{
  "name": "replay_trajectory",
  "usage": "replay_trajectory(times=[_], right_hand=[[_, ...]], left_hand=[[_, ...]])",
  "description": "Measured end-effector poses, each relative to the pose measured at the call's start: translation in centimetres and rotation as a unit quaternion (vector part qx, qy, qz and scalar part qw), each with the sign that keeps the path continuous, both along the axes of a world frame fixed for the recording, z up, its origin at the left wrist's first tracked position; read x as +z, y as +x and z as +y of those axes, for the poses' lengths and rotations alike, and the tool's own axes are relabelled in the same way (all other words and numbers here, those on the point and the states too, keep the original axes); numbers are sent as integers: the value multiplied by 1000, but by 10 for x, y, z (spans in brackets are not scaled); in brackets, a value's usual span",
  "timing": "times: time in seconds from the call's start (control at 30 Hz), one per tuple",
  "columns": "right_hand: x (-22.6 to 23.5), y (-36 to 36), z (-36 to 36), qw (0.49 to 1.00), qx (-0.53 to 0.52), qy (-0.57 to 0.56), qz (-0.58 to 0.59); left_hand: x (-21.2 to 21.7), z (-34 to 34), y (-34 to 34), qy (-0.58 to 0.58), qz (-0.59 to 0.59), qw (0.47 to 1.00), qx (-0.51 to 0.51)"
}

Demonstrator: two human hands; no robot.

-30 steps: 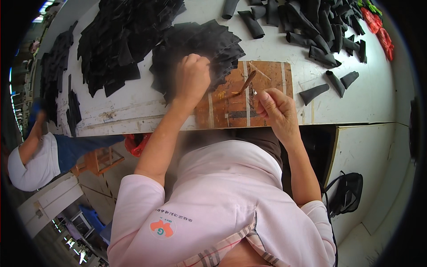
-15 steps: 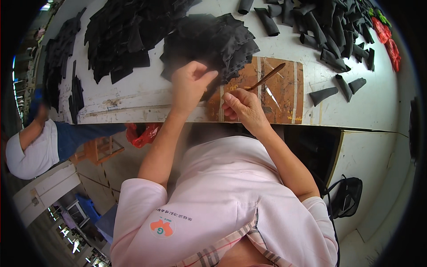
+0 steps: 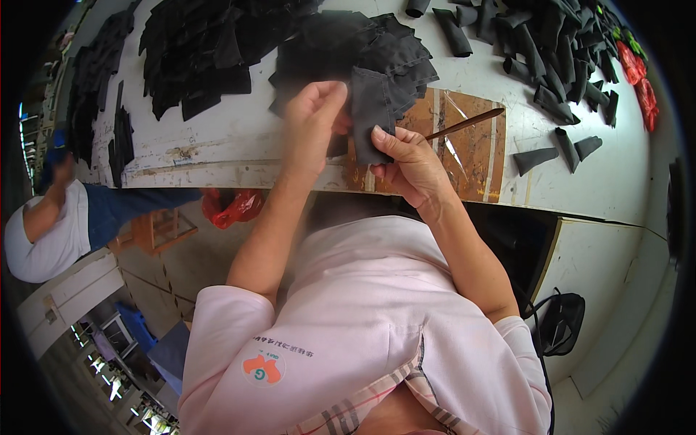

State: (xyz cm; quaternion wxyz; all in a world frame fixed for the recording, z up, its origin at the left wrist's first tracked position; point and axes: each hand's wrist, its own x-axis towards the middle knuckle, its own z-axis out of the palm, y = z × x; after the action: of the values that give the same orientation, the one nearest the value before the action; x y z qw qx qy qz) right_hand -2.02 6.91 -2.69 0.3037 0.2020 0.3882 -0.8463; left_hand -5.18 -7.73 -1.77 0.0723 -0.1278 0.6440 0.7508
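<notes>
A flat black fabric piece (image 3: 372, 109) with a stitched edge hangs above the table's front edge. My right hand (image 3: 417, 163) pinches its lower end between thumb and fingers. That hand also keeps a slim brown stick (image 3: 467, 123), which points out to the right. My left hand (image 3: 313, 127) is closed beside the left edge of the fabric piece, its fingertips partly hidden; whether it grips the edge, I cannot make out. Just behind both hands lies a heap of similar black fabric pieces (image 3: 319, 51).
A worn brown board (image 3: 478, 163) lies on the white table (image 3: 217, 156). Another black fabric heap (image 3: 196, 65) spreads at the left. Rolled black tubes (image 3: 554, 43) pile up at the right beside red plastic bags (image 3: 645, 101). Another person's arm and white sleeve (image 3: 43, 239) show at far left.
A black fabric piece has come up between my hands, with the right hand gripping it. The brown stick has swung lower and farther right. My left hand has shifted slightly right.
</notes>
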Motion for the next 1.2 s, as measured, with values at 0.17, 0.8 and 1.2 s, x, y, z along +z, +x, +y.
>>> replay_trajectory(times=[0.17,0.8,1.2], right_hand=[[-3,1,-6,998,-59,-17,13],[7,7,-18,988,-127,26,81],[17,16,5,725,63,581,366]], left_hand=[[-6,11,46,-103,87,988,74],[6,36,69,-181,164,967,77],[22,19,52,-6,81,996,39]])
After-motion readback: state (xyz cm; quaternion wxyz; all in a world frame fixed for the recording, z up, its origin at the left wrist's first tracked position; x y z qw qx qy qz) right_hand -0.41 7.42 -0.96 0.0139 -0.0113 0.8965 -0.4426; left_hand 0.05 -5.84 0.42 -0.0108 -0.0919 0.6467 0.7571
